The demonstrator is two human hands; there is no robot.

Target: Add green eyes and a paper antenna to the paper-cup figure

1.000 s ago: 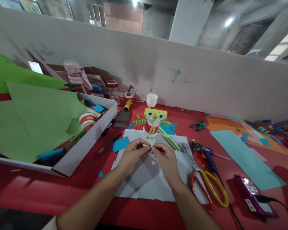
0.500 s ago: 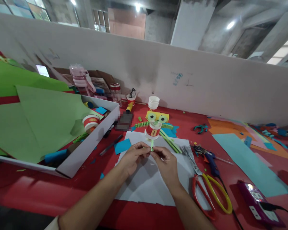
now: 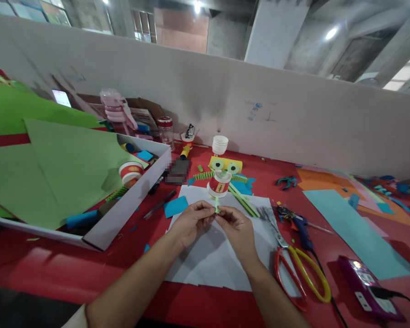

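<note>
My left hand and my right hand meet over a white sheet on the red table. Both pinch a thin light-green paper strip between their fingertips; the strip stands nearly upright. Just beyond it stands an upturned red-and-white paper cup with green folded paper arms, and behind that a yellow block with two round eyes. A stack of white cups stands further back.
Red-and-yellow scissors and a blue glue gun lie to the right, with a purple power strip beyond. A white box with green paper fills the left. A teal sheet lies far right. A white partition backs the table.
The green strip has turned from slanted to nearly upright between my fingertips. My hands have stayed together over the white sheet. The view has shifted slightly.
</note>
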